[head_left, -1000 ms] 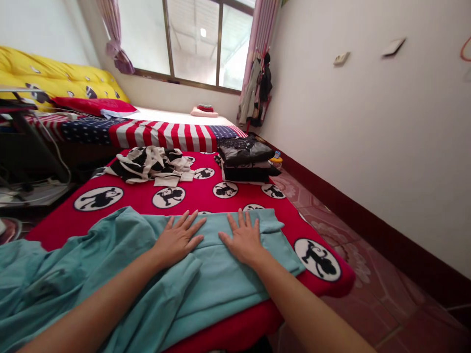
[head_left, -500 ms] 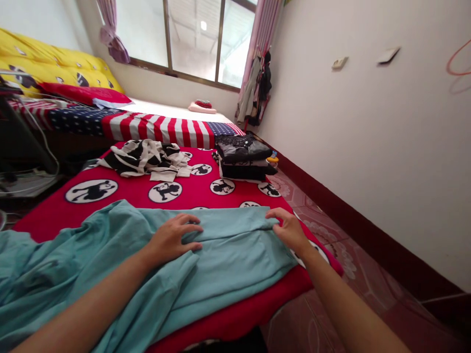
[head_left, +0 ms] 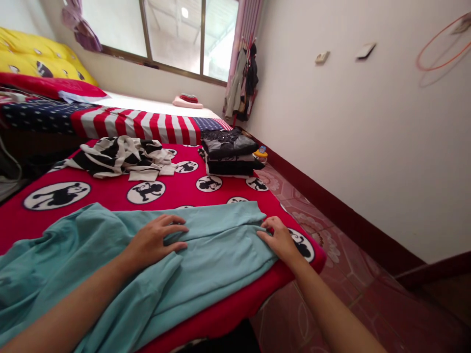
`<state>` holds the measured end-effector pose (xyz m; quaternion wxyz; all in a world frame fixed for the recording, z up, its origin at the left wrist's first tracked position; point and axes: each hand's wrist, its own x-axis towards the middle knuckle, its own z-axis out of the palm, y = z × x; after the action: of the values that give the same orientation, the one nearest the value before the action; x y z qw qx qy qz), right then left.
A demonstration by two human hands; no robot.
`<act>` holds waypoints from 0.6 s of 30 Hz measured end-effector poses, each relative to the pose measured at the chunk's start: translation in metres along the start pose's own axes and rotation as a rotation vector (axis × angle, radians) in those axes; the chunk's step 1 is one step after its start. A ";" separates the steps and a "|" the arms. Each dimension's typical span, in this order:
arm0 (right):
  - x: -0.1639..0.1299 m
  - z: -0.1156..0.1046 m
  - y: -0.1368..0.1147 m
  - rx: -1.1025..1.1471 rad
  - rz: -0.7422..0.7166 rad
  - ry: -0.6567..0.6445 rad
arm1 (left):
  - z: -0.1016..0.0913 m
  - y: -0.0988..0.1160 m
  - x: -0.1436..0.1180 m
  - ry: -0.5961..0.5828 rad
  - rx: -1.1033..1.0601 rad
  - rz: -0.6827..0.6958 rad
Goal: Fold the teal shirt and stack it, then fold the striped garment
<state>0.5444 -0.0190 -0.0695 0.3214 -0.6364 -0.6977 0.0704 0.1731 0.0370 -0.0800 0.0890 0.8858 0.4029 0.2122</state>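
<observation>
**Teal garment spread on red printed blanket — head view**

Head camera, one view. Landmark: the red fleece blanket with black-and-white monkey roundels, which covers a low bed.

- Teal soft-knit garment: lies across the near part of the blanket, smooth at its right end, bunched and rumpled towards the left, where it spills off the near edge.
- Left hand: rests palm-down on the garment near its middle, fingers loosely spread and slightly curled; it pins the cloth and grasps nothing.
- Right hand: at the garment's right hem, just inside the blanket's right edge, fingertips pinching the cloth edge.
- Striped black-and-white crumpled garment: at the far left of the blanket, well apart from the hands.
- Stack of folded dark clothes: at the blanket's far right corner.
- Stars-and-stripes bedcover: beyond the blanket's far edge.

Handling, as a judgement: a flat, steady left palm would anchor the cloth while the right draws the hem taut — pulling evenly avoids fresh creases.

Room: the right hem sits close to the blanket's drop to the patterned red floor tiles; bare blanket lies between garment and far items.
</observation>
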 end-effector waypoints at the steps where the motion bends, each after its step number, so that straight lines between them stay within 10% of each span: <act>1: -0.004 -0.002 -0.004 0.014 -0.069 0.040 | 0.000 0.000 0.000 0.000 0.000 -0.003; 10: -0.101 -0.008 -0.076 0.206 -0.733 -0.032 | 0.001 -0.002 0.002 -0.007 0.006 0.000; 18: -0.097 -0.014 -0.089 0.210 -0.567 0.184 | 0.002 -0.004 0.002 -0.020 0.028 -0.004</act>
<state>0.4752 -0.1298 -0.0480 0.4540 -0.3833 -0.8043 -0.0080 0.1725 0.0408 -0.0824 0.0809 0.8883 0.4067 0.1975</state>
